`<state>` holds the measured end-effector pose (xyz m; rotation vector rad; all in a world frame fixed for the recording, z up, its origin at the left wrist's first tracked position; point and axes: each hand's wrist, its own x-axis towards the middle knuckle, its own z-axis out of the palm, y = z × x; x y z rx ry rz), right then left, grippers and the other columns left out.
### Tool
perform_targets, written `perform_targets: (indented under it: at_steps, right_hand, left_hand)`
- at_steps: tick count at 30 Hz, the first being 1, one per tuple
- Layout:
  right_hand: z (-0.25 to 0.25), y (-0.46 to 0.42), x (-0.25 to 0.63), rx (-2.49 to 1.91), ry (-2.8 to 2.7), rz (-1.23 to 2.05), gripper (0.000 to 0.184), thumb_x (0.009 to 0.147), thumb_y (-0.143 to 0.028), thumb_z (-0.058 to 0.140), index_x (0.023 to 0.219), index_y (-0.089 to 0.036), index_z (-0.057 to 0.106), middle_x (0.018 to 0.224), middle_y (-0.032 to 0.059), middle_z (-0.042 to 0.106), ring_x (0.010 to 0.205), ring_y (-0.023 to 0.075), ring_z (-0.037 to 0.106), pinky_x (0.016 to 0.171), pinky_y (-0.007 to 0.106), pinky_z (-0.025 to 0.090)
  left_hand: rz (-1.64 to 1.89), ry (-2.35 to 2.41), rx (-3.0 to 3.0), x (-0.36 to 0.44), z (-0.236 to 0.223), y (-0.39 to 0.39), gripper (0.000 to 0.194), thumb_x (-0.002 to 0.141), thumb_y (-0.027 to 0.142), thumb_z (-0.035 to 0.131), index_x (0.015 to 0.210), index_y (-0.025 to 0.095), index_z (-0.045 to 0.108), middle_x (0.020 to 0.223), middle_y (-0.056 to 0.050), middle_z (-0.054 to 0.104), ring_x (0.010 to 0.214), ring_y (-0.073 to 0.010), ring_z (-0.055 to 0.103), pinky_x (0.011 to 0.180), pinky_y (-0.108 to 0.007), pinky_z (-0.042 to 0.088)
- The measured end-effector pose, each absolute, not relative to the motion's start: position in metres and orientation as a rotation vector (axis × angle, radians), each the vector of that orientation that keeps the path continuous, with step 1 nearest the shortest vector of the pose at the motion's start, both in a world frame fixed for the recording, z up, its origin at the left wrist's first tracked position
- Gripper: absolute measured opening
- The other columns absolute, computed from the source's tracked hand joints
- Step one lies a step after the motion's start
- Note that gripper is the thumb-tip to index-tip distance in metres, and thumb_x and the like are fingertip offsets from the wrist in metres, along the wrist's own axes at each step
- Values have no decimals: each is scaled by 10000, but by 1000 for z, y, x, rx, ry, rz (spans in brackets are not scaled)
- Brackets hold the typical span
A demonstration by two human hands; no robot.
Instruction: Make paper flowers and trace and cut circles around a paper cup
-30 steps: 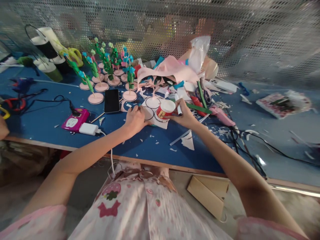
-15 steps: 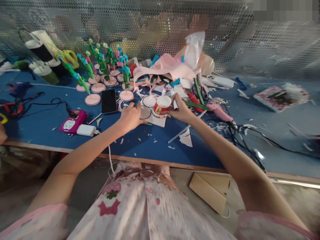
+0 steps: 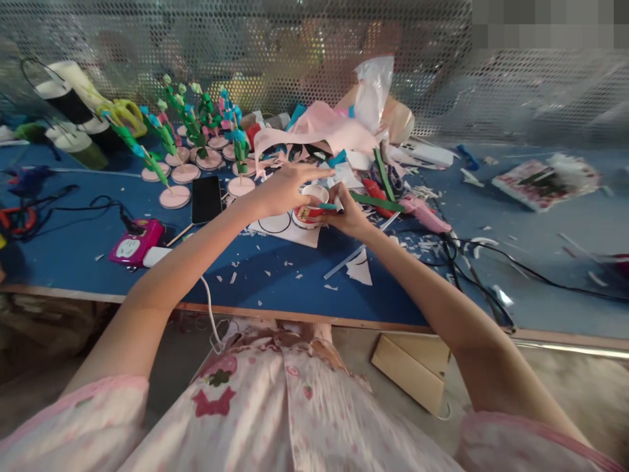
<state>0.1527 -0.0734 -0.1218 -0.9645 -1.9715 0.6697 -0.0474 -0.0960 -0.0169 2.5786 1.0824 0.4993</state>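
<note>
A red jar with a white lid [image 3: 314, 192] stands on a white sheet [image 3: 299, 237] that carries black circle outlines. My right hand [image 3: 350, 216] is closed at the jar's right side, fingers against it, with a short white tube [image 3: 339, 206] with a dark end held upright by the thumb. From the left, my left hand [image 3: 285, 190] arches over the sheet to the jar, its fingers stretching past the lid. A teal-ended pen [image 3: 327, 206] points right from under this hand, in front of the jar. The lower fingers of my left hand are partly hidden.
A black phone [image 3: 206, 200] and a magenta socket block [image 3: 136, 242] lie left. Several small green-and-blue stick models on round pink bases [image 3: 175, 196] stand behind. Pink paper scraps [image 3: 324, 128] pile up behind the jar; a pink glue gun [image 3: 426, 215] lies right.
My left hand has moved right and up from the sheet's left part to the jar, bringing the teal-ended pen along. My right hand stays at the jar. The view has shifted slightly.
</note>
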Motion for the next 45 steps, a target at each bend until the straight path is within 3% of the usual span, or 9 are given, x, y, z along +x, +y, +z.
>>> perform_targets:
  at_steps: [5,11,19,22,25,28,33,38,45]
  right_hand:
    - [-115,-73,161,-917,-1937,762,592,579,-649,734,737,-262,315,761,3,486,760,199,566,675,415,543]
    - [-94,-73,192,-807,-1684,671,433,747,-641,607,819,-283,374,857,38,590,1044,266,628,775,491,545]
    - [-106,-76,193,-949,-1593,753,443,774,-675,544,846,-279,360,694,5,588,787,244,685,666,461,561]
    - [-106,-80,187,-868,-1598,801,430,787,-627,570,864,-282,325,846,30,627,913,237,670,743,467,555]
    - [-111,-86,177,-807,-1735,812,536,687,-603,692,864,-276,306,1003,74,596,1065,262,604,825,480,530]
    - [-122,-89,158,-923,-1808,660,651,555,-597,784,870,-265,320,872,46,524,929,275,603,720,452,530]
    - [-129,-91,139,-1153,-1761,571,638,569,-568,787,880,-263,322,724,-34,408,606,166,483,532,348,455]
    - [-126,-90,145,-1121,-1805,500,621,569,-560,790,840,-261,318,762,-20,392,584,141,421,479,315,410]
    - [-127,-92,148,-1129,-1837,442,524,620,-488,787,807,-264,351,745,-8,390,547,142,381,425,302,371]
  left_hand:
    - [546,1138,2394,-41,-38,-85,358,824,214,569,1169,161,650,1222,-78,658,1117,-220,614,964,-350,495]
    - [555,1145,2349,-45,-36,-83,462,810,241,620,1268,199,576,1228,-78,654,1080,-247,633,898,-364,531]
    - [510,1193,2298,-41,-31,-80,594,768,246,674,1335,195,505,1283,-68,620,1162,-249,587,951,-383,518]
    - [485,1186,2335,-41,-31,-77,591,764,276,679,1327,202,514,1277,-64,623,1143,-246,589,955,-386,503]
    - [433,1189,2433,-42,-32,-76,530,783,296,654,1297,220,547,1268,-59,623,1198,-268,535,998,-425,450]
    - [360,1217,2507,-42,-32,-77,494,815,298,614,1297,219,548,1257,-76,612,1262,-295,456,1002,-437,422]
    - [292,1146,2459,-48,-26,-76,468,912,308,458,1371,211,460,1260,-83,602,1234,-277,473,951,-384,445]
    - [375,1193,2345,-59,-21,-64,467,962,257,324,1416,154,354,1285,-96,586,1186,-236,538,935,-344,456]
    - [154,1476,2411,-66,-27,-59,435,893,89,362,1314,21,449,1193,-221,600,1092,-317,583,857,-413,501]
